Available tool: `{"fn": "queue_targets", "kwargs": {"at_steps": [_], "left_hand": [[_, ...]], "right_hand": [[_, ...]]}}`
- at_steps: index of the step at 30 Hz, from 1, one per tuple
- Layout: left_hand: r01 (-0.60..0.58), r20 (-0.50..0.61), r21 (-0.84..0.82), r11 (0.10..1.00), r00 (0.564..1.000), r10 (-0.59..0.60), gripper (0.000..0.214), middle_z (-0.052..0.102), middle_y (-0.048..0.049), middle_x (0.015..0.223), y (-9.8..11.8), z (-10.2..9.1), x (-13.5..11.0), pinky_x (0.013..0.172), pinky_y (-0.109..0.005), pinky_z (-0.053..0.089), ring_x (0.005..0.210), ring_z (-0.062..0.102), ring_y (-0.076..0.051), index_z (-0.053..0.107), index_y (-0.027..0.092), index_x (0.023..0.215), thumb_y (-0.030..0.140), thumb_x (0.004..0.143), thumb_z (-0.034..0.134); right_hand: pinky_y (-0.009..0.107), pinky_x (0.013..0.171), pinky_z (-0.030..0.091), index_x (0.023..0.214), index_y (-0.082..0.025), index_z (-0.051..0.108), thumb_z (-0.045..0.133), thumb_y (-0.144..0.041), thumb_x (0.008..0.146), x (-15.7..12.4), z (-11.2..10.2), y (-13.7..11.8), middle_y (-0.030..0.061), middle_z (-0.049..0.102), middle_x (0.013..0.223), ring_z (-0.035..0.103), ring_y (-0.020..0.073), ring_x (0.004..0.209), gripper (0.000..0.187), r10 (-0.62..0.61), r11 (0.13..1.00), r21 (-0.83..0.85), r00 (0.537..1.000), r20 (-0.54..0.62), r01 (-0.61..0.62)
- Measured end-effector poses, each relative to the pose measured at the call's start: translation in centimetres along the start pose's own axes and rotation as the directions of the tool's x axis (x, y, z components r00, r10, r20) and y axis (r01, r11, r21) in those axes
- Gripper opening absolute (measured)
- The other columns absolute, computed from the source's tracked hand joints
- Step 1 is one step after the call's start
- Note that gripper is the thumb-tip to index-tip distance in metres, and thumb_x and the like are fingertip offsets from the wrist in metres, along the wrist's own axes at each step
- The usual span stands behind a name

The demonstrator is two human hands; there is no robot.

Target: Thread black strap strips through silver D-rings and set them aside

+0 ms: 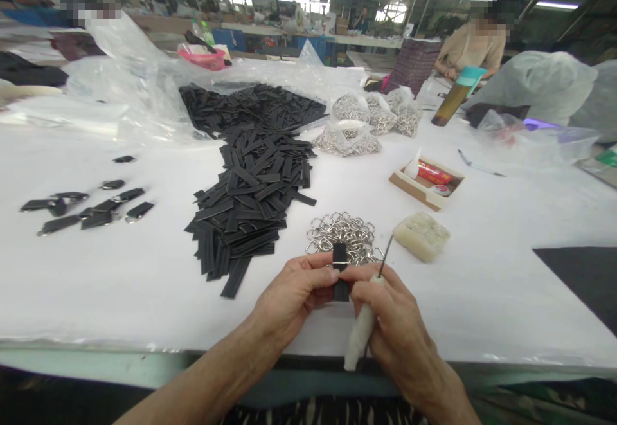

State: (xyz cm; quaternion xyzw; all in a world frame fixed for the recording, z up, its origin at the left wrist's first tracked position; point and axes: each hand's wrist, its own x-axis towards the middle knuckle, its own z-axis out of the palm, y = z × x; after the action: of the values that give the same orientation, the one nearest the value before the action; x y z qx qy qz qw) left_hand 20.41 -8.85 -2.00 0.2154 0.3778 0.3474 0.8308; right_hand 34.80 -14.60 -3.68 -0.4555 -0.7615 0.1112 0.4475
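Between my hands a short black strap [340,291] stands upright, with a metal ring [340,263] across its upper part. My left hand [295,283] pinches the strap from the left. My right hand [393,312] keeps a white-handled awl [360,338] in its curled fingers, the thin metal point slanting up to the right. Its thumb and forefinger reach the strap near the ring. Just behind my hands lies a heap of silvery D-rings [343,231]. To the left a long pile of black strap pieces [245,200] spreads back over the white table [159,283].
Finished-looking black loops with rings [103,209] lie at the left. A yellowish wax-like block [423,236] and a small cardboard box [427,184] with a red tube stand right of the rings. Bags of rings [349,135], a bottle [457,97] and a co-worker [472,45] are farther back.
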Motion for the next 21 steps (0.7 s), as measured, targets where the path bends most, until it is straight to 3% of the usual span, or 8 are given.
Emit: {"fn": "queue_targets", "kwargs": {"at_steps": [6,9,13,17,21], "left_hand": [[0.056,0.039,-0.086,0.995,0.998,-0.053,0.016,0.069,-0.0034,0.067,-0.7,-0.2,0.0,0.063,-0.027,0.056,0.060,0.065,-0.014,0.066,0.011,0.074,0.002,0.062,0.067],[0.060,0.028,-0.111,0.992,0.998,-0.057,0.011,0.068,-0.0033,0.062,-0.7,-0.3,0.1,0.061,-0.031,0.057,0.057,0.064,-0.016,0.062,0.012,0.069,0.009,0.063,0.070],[0.010,-0.055,-0.079,0.997,0.998,-0.014,0.022,0.065,0.0004,0.057,-0.9,0.0,0.4,0.052,-0.028,0.055,0.049,0.062,-0.015,0.058,0.014,0.066,0.010,0.057,0.077],[-0.029,-0.057,0.027,0.999,0.998,0.031,0.020,0.068,-0.0036,0.062,-1.4,0.0,0.4,0.055,-0.029,0.055,0.051,0.064,-0.016,0.059,0.013,0.067,0.016,0.060,0.078],[-0.147,-0.013,0.139,0.979,0.989,0.150,0.013,0.070,-0.0046,0.070,-2.0,-0.2,0.0,0.065,-0.028,0.054,0.060,0.066,-0.016,0.063,0.012,0.072,0.022,0.073,0.071]], "right_hand": [[0.027,0.067,0.047,0.075,-0.021,0.048,0.046,0.000,0.083,-0.4,0.6,0.4,0.0029,0.063,0.087,0.053,0.0174,0.081,0.022,0.012,0.997,-0.070,0.997,-0.079,-0.018],[0.027,0.067,0.046,0.076,-0.021,0.048,0.048,0.000,0.082,-1.0,0.8,0.6,0.0021,0.062,0.087,0.053,0.0164,0.080,0.022,0.064,0.997,0.039,0.994,-0.090,-0.060],[0.024,0.068,0.046,0.077,-0.022,0.047,0.051,-0.002,0.083,-1.2,1.3,0.2,-0.0001,0.060,0.088,0.055,0.0135,0.081,0.021,0.196,0.964,0.213,0.969,-0.153,-0.162],[0.019,0.063,0.047,0.081,-0.024,0.050,0.057,-0.010,0.083,-0.7,1.8,-0.8,-0.0030,0.062,0.082,0.057,0.0111,0.074,0.016,0.408,0.890,0.313,0.886,-0.222,-0.332],[0.019,0.054,0.046,0.079,-0.022,0.053,0.060,-0.019,0.082,-0.1,1.6,-1.3,-0.0020,0.062,0.076,0.057,0.0115,0.064,0.009,0.603,0.754,0.433,0.781,-0.161,-0.494]]}}
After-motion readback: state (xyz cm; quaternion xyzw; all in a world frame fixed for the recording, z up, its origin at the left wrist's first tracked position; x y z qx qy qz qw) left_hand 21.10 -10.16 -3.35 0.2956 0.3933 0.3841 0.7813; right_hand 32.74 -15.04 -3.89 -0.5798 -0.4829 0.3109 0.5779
